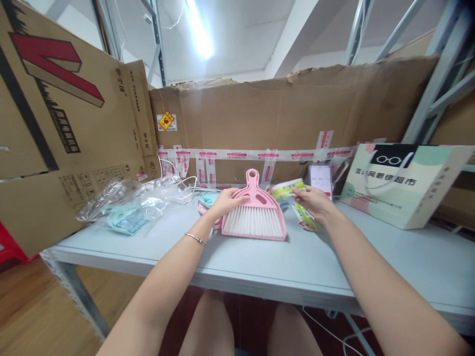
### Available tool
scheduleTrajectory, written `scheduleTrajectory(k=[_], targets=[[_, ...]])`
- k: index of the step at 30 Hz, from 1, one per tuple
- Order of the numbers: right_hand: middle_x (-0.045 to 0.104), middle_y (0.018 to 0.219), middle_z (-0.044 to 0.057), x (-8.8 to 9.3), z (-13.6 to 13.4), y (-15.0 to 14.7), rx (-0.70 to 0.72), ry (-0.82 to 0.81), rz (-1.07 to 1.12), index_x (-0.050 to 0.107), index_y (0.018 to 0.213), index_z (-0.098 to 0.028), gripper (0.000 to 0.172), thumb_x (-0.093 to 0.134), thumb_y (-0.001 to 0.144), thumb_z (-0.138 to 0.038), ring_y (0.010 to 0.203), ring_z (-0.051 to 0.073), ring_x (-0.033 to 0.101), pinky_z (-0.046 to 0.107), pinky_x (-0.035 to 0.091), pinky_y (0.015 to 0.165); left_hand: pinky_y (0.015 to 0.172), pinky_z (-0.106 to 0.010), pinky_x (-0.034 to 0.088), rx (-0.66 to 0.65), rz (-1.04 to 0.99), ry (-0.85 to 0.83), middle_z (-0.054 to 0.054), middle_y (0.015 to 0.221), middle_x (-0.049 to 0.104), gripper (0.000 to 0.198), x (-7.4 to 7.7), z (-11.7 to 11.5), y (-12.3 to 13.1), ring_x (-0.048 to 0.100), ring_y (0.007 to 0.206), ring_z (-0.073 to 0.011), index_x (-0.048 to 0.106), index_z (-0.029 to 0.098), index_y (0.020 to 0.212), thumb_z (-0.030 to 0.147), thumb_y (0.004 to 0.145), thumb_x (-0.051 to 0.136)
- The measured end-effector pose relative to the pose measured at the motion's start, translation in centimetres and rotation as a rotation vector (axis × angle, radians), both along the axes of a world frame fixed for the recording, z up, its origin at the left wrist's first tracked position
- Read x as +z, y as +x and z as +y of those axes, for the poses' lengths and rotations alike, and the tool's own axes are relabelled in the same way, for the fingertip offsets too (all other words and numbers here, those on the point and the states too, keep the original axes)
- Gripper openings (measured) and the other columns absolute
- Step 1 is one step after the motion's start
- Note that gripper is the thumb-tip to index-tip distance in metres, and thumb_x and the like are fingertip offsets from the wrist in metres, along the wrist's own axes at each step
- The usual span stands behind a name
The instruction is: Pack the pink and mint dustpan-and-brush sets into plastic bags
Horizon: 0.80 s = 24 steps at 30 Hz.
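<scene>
A pink dustpan with a white-bristled brush nested in it stands upright on the table, its handle loop pointing up. My left hand grips it by the left side, thumb over the front. Between the fingers of my right hand is a yellow-green and white printed label, held just right of the dustpan. Beneath that hand, more green printed labels lie on the table. Pink and teal pieces show partly behind my left hand; their shape is mostly hidden.
Crumpled clear plastic bags and a teal packet lie at the left. A phone leans near the back, beside a paper bag with a glasses print. Cardboard sheets wall the back and left of the grey table.
</scene>
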State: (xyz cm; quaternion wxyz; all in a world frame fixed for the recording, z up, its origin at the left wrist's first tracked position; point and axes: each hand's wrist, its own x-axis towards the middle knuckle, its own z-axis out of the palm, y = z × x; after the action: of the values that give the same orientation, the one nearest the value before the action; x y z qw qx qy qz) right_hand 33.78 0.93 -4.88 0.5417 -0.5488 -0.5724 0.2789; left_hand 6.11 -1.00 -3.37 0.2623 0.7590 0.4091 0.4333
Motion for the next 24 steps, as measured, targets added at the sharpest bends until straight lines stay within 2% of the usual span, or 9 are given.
scheduleTrajectory(k=[3,6,10,13,15,19,24], targets=[[0.059,0.081,0.003,1.6,-1.7,0.2,0.104,0.090,0.155,0.051,0.077,-0.026,0.019,0.044,0.079,-0.043,0.073,0.014,0.057,0.026,0.049,0.062,0.055,-0.021,0.033,0.062,-0.073,0.005,0.002,0.064,0.051,0.037,0.1,0.1,-0.1,0.045,0.062,-0.0112,0.060,0.013,0.072,0.049,0.069,0.057],[0.061,0.083,0.002,2.0,-3.4,-0.8,0.305,0.088,0.305,0.054,0.078,-0.026,0.019,0.050,0.075,-0.045,0.069,0.013,0.056,0.023,0.048,0.055,0.055,-0.022,0.033,0.137,-0.144,-0.004,0.001,0.065,0.052,0.039,0.1,0.4,-0.2,0.046,0.062,-0.0119,0.059,0.012,0.071,0.050,0.070,0.056],[0.064,0.075,0.003,1.2,-4.7,-3.9,0.592,-0.103,0.286,0.060,0.079,-0.020,0.033,0.074,0.054,-0.036,0.060,0.012,0.059,0.024,0.050,0.054,0.055,-0.022,0.035,0.147,-0.194,-0.052,-0.002,0.068,0.057,0.041,-0.5,0.9,-0.1,0.048,0.063,-0.0132,0.058,0.012,0.072,0.053,0.070,0.056],[0.067,0.079,0.003,0.8,-5.0,-5.9,0.810,-0.269,0.228,0.060,0.088,-0.017,0.039,0.076,0.056,-0.033,0.064,0.013,0.063,0.026,0.054,0.063,0.053,-0.022,0.034,0.130,-0.209,-0.073,-0.001,0.065,0.056,0.042,-1.1,1.1,0.2,0.047,0.061,-0.0125,0.057,0.012,0.069,0.055,0.069,0.057],[0.068,0.077,0.003,0.6,-5.0,-6.7,0.758,-0.294,0.178,0.058,0.088,-0.016,0.033,0.074,0.062,-0.029,0.063,0.012,0.065,0.026,0.055,0.066,0.052,-0.021,0.033,0.118,-0.220,-0.074,0.000,0.064,0.054,0.044,-1.3,1.1,0.4,0.046,0.059,-0.0113,0.057,0.012,0.068,0.056,0.069,0.056],[0.067,0.063,0.001,0.2,-4.5,-7.6,0.541,-0.252,0.151,0.054,0.085,-0.017,0.024,0.070,0.067,-0.023,0.053,0.012,0.064,0.025,0.056,0.057,0.051,-0.022,0.033,0.122,-0.257,-0.071,0.000,0.064,0.053,0.048,-1.4,1.3,0.5,0.044,0.056,-0.0100,0.057,0.013,0.072,0.060,0.073,0.049],[0.068,0.061,0.001,-0.1,-4.1,-7.8,0.463,-0.203,0.190,0.052,0.089,-0.018,0.022,0.066,0.072,-0.020,0.052,0.012,0.064,0.023,0.056,0.056,0.054,-0.023,0.035,0.124,-0.273,-0.070,-0.001,0.068,0.055,0.048,-1.0,1.2,0.5,0.046,0.059,-0.0105,0.059,0.013,0.075,0.060,0.073,0.049]])
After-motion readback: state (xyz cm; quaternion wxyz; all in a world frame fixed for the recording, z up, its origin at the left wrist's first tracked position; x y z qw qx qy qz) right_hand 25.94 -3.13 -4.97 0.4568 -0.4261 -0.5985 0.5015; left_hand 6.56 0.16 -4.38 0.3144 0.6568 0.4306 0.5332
